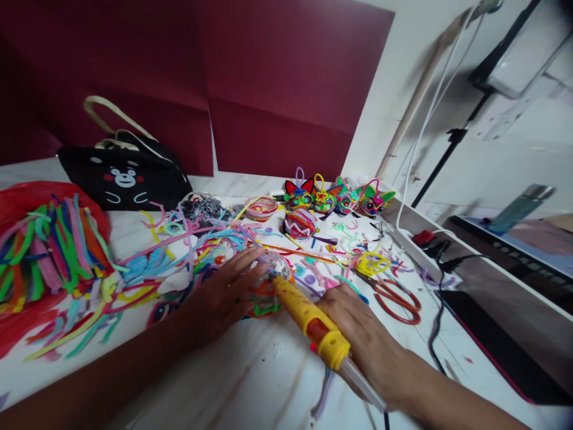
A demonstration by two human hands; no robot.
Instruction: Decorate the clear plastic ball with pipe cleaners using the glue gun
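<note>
Yellow glue gun (329,341) mid-worktop (215,391), nozzle at multicolored craft piece (265,306). Right hand (353,334) closed around gun. Left hand (235,283), fingers extended over piece; can't tell if gripping. Orange-handled scissors (398,303) to right. Colorful strips (54,257) on red plastic (96,206), left. Far: finished-looking ornaments (324,200) right of center, black bag (120,176) left. Black power strip cable (435,334) right.
</note>
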